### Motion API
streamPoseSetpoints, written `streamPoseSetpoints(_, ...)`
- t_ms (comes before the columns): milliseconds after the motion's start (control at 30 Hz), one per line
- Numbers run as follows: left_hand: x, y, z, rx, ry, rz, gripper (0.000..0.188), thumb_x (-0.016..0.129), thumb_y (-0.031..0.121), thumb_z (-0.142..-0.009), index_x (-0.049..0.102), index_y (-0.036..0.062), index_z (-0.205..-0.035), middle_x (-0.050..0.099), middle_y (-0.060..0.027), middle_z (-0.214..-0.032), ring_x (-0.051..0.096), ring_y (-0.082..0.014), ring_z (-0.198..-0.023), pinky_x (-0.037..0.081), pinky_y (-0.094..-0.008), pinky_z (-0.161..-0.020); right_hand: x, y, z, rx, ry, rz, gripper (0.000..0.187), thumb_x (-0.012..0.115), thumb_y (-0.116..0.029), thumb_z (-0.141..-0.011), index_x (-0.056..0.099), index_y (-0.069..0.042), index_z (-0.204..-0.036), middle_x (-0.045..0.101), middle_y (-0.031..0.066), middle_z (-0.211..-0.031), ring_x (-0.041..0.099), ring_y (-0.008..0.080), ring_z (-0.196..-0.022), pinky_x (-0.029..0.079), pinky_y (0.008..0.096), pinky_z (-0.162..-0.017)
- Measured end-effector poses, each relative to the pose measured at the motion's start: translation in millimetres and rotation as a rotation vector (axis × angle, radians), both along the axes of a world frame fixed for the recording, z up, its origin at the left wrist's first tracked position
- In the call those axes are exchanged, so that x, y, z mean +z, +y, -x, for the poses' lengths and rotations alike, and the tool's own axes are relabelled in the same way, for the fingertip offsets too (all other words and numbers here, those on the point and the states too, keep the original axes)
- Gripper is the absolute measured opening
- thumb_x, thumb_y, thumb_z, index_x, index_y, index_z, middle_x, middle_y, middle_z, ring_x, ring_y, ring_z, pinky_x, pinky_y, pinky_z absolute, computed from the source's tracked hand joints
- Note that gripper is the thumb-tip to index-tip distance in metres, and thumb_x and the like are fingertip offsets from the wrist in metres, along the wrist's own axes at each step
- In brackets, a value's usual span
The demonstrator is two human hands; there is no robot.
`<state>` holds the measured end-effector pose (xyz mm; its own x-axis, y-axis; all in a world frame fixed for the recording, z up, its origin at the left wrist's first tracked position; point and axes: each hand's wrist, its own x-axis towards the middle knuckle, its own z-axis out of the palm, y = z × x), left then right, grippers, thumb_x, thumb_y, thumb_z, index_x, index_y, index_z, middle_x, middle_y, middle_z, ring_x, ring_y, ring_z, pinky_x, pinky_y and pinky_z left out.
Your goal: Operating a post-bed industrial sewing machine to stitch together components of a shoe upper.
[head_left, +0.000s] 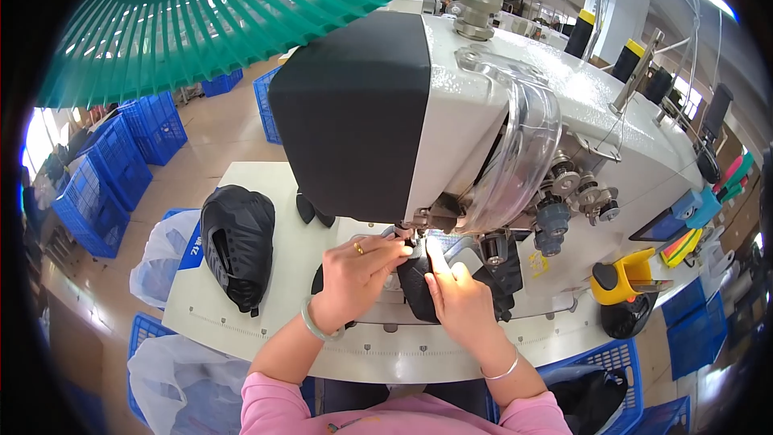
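Note:
A black shoe upper [416, 294] lies under the needle area of a white and dark grey sewing machine [346, 121]. My left hand [354, 270] is closed, its fingertips pinched together on the upper's edge right beside the needle [419, 234]. On the other side, my right hand [463, 298] grips the upper, thumb on the black material and index finger stretched toward the presser foot. Fingers and machine head partly hide the stitching spot. Another black shoe upper [237, 246] rests on the white work table [282, 338], left of my hands.
Small black pieces [314, 209] lie behind my left hand. A yellow holder [624, 276] stands at the table's right end. Blue crates [153, 125] line the floor at left; another crate [636, 370] holds black items near my right. A green slatted cover [241, 8] overhangs the upper left.

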<state>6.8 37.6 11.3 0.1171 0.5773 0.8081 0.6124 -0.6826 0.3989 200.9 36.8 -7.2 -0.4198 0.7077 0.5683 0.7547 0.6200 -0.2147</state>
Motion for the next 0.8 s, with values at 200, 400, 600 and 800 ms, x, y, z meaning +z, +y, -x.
streamPoseSetpoints(200, -0.5, -2.5, 0.8, -0.024, 0.164, -0.159, 0.023, 0.07, -0.008, -0.069, 0.072, 0.0008, -0.09, 0.069, -0.0108, -0.095, 0.071, -0.0282, -0.09, 0.059, -0.0359, -0.085, 3.6, -2.8, 3.4, -0.027, 0.042, -0.006, 0.034, 0.057, -0.024, -0.096, 0.059, -0.006, -0.125, 0.055, 0.0133, -0.075, 0.06, 0.0292, -0.051, 0.049, 0.0377, -0.045)
streamPoseSetpoints(400, 0.3, -2.2, 3.1, -0.034, 0.172, -0.171, 0.026, 0.067, -0.01, -0.067, 0.071, -0.0007, -0.092, 0.069, -0.0106, -0.097, 0.07, -0.029, -0.093, 0.059, -0.037, -0.087, 5.7, -7.1, 11.1, -0.066, 0.024, -0.022, 0.028, 0.057, -0.023, -0.096, 0.061, -0.005, -0.117, 0.055, 0.0133, -0.074, 0.06, 0.0288, -0.051, 0.049, 0.0377, -0.045)
streamPoseSetpoints(600, 2.8, 5.7, 2.7, -0.035, 0.174, -0.203, 0.026, 0.066, -0.01, -0.067, 0.071, -0.001, -0.091, 0.07, -0.0105, -0.095, 0.07, -0.0282, -0.091, 0.058, -0.0366, -0.088, 11.7, -1.7, 15.5, -0.088, -0.007, -0.053, 0.024, 0.057, -0.022, -0.096, 0.061, -0.004, -0.112, 0.057, 0.013, -0.067, 0.06, 0.0282, -0.05, 0.049, 0.0367, -0.045)
streamPoseSetpoints(800, -2.4, 13.9, 6.5, -0.01, 0.258, -0.238, 0.028, 0.064, -0.008, -0.069, 0.069, -0.0008, -0.095, 0.068, -0.0082, -0.101, 0.069, -0.0256, -0.093, 0.059, -0.034, -0.086, 9.6, 13.0, 6.0, -0.075, -0.001, 0.051, 0.038, 0.061, -0.023, -0.093, 0.057, -0.001, -0.124, 0.063, 0.0171, -0.08, 0.063, 0.0348, -0.063, 0.051, 0.0413, -0.055)
